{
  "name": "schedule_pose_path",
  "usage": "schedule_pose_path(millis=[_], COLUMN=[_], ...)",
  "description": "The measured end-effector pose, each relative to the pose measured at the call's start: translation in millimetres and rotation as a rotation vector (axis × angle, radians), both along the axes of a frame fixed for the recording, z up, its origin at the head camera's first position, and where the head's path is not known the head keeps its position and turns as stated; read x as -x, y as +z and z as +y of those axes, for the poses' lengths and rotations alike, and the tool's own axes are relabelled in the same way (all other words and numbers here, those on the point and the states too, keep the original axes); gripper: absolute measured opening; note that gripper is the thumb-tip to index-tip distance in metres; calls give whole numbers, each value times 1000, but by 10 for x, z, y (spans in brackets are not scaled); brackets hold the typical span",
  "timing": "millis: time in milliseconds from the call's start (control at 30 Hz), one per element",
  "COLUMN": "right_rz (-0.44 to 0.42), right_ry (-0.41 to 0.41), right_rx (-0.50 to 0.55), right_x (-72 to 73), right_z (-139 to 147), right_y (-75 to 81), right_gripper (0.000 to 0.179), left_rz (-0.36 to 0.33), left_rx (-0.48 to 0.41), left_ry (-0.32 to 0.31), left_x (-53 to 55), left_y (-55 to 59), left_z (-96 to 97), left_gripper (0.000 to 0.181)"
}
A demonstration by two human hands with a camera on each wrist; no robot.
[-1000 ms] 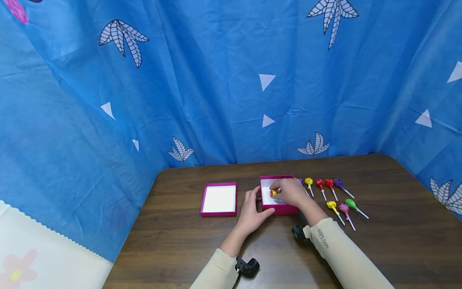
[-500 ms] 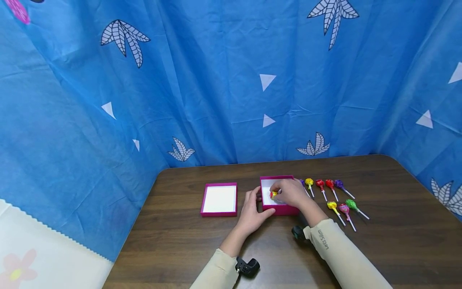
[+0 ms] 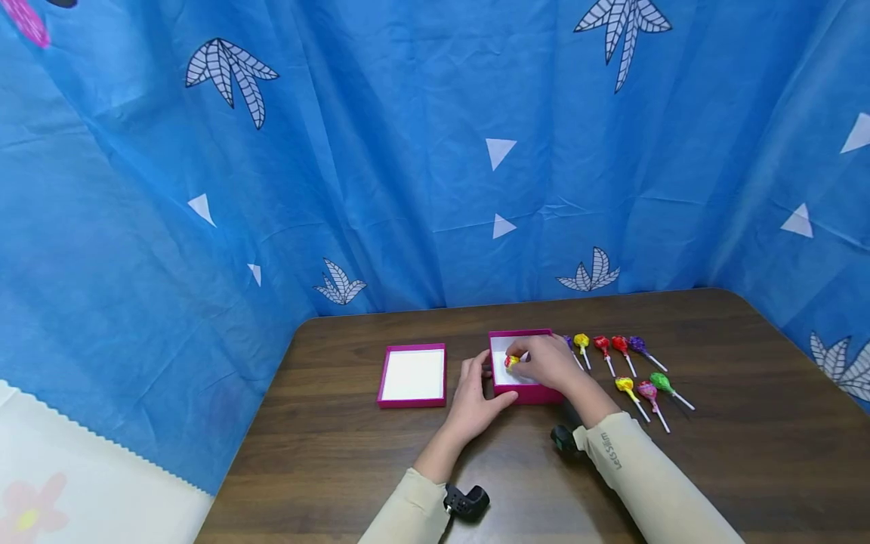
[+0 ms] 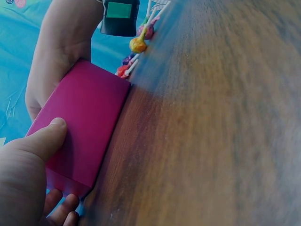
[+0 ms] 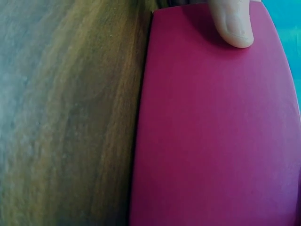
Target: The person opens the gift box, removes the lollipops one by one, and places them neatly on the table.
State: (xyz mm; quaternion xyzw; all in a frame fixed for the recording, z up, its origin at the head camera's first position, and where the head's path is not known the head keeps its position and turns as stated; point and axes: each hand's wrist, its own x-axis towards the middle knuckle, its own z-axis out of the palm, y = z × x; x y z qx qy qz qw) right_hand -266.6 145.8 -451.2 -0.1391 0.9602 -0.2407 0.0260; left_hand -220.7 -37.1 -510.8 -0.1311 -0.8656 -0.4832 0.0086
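On the table stands an uncovered magenta box (image 3: 526,395) with a white inside. My left hand (image 3: 472,404) holds its near left corner, thumb on the front wall and fingers against the left side; the left wrist view shows this thumb (image 4: 51,136) on the magenta wall. My right hand (image 3: 544,361) reaches over the right side into the box and pinches a lollipop with a red and yellow wrapper (image 3: 511,363). The lollipop's stick is hidden by the hand. In the right wrist view the box's front wall (image 5: 211,117) fills much of the picture.
Left of the box lies its shallow magenta lid (image 3: 411,374), white inside up. Several lollipops in two rows lie to the right, among them a yellow one (image 3: 624,385) and a green one (image 3: 661,381). A blue curtain (image 3: 421,151) hangs behind the wooden table (image 3: 326,453).
The lollipop in my right hand has shifted slightly and turned a little inside the box. My left hand stays at the box corner; the lid and the other lollipops stay put.
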Motion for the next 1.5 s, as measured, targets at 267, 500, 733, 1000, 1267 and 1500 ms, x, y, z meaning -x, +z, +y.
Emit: schedule_pose_path(millis=[267,500,733,1000,1267,1500], right_rz=[42,104,153,306,371,401], right_ry=[-20,-31,-22,-30,-53,-94], right_rx=[42,114,146,226,277,309], right_x=[-16,-34,-38,-50,-161,-301], right_z=[14,20,33,43,85,239], right_y=[-10,-36,-35,-17,88,201], right_gripper=[39,41,37,40,39,37], left_rz=[9,-5,4,8,13,13], left_rx=[-8,-15,-24,-20,-12,-15], left_ry=[-2,0,5,12,4,-4], left_x=[-2,-10,-15,-3,6,7], left_y=[1,13,8,0,6,-3], left_z=[2,-1,10,12,4,-1], left_gripper=[87,88,87,87,87,86])
